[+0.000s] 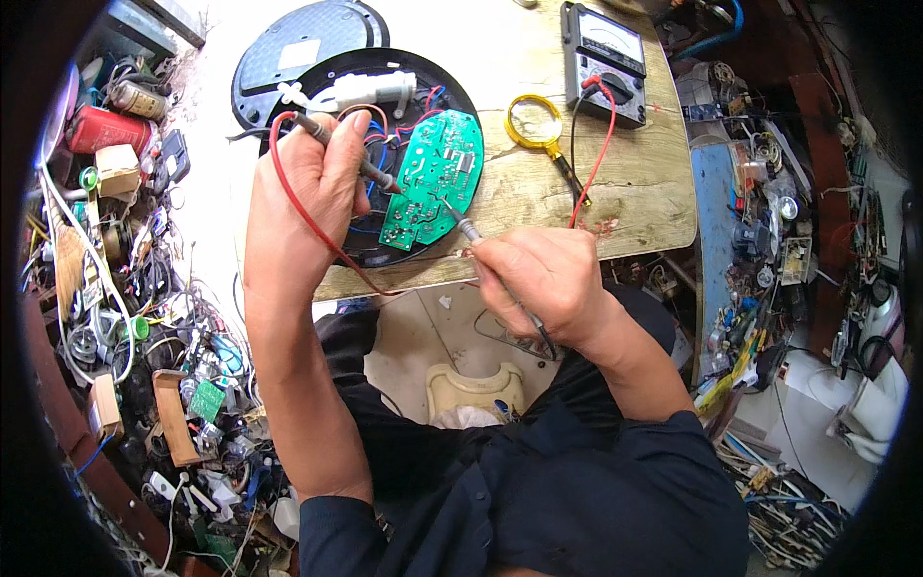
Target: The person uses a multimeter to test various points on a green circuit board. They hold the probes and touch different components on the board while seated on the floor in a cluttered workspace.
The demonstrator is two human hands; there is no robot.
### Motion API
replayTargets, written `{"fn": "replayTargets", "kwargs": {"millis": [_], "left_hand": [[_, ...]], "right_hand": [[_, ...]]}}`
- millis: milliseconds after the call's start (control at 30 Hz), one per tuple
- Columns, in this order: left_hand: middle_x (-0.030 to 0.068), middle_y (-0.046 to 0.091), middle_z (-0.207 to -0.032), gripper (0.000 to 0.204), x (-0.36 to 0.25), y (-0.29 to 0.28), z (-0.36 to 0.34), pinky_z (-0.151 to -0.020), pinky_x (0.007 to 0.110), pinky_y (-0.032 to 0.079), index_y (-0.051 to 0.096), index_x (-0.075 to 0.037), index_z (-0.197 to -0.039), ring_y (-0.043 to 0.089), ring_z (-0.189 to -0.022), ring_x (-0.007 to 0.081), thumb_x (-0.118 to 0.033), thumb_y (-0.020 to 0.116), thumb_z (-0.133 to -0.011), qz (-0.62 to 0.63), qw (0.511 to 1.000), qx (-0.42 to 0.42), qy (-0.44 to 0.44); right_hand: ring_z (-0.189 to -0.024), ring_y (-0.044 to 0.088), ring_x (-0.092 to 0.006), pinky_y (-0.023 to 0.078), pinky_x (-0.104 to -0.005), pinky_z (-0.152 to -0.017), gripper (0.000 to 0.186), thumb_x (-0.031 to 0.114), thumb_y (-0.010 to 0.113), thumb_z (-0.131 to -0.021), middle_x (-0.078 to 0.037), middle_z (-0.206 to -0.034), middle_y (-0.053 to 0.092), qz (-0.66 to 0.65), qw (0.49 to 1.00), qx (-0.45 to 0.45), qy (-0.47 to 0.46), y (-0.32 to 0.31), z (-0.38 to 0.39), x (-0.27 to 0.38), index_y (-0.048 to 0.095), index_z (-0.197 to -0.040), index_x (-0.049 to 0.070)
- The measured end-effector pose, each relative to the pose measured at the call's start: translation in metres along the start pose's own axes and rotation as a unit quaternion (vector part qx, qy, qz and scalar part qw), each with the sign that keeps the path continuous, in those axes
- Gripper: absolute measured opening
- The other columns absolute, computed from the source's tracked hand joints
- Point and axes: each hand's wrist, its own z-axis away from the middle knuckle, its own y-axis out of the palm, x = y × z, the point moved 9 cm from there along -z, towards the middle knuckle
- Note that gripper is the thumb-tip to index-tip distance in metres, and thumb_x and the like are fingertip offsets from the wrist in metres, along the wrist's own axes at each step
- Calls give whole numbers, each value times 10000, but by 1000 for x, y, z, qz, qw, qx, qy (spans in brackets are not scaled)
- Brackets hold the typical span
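My left hand (317,178) grips a probe with a red lead (298,207), its metal tip touching the left edge of a green circuit board (437,173). My right hand (538,279) grips a second probe (466,229), whose tip rests on the board's lower middle. The board lies tilted in a round black appliance base (471,101) with a white part (370,88) and red and blue wires. Both leads run to an analog multimeter (606,58) at the back of the wooden table (635,183).
A yellow-rimmed magnifying glass (535,123) lies between board and meter. A round dark lid (298,48) sits behind the base. Heaps of electronic scrap, wires and parts fill the floor at left (144,317) and right (769,221). A cream plastic piece (476,389) lies below the table.
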Motion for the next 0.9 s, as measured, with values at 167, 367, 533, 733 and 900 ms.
{"fn": "replayTargets", "kwargs": {"millis": [167,367,533,733,900], "left_hand": [[17,592,-589,439,-1,0,0,-509,298,423,655,-30,-871,570,-533,95,-373,611,-1141,-23,1000,-1,2],[11,585,-580,451,-2,2,-1,-509,307,419,663,-31,-871,559,-524,100,-384,600,-1144,-32,999,2,8],[-11,558,-591,482,-4,4,0,-518,290,374,618,-71,-824,502,-536,85,-407,557,-1164,-35,999,10,14],[26,618,-626,391,-7,-1,3,-515,295,468,725,25,-978,627,-553,109,-329,644,-1122,6,1000,-10,8],[104,660,-609,378,-8,-2,2,-523,345,528,713,29,-939,699,-543,187,-289,624,-1122,-13,999,-10,52]], "right_hand": [[-585,662,-273,522,-387,-515,201,15,794,-799,-92,-744,653,-22,998,-23,58,-4,-3,-5,691,-972,27],[-565,646,-274,509,-394,-502,195,19,793,-813,-80,-700,617,-3,999,-12,35,-4,-4,-3,689,-977,34],[-568,643,-269,507,-397,-504,228,26,802,-792,-75,-701,610,12,1000,5,21,-3,-4,-1,683,-986,34],[-607,681,-283,533,-399,-543,261,-21,802,-768,-96,-743,663,-16,999,5,34,-1,-3,-2,684,-996,27],[-600,683,-279,535,-382,-549,285,-43,804,-759,-99,-745,671,-13,1000,6,22,1,-4,-1,692,-1013,23]]}}
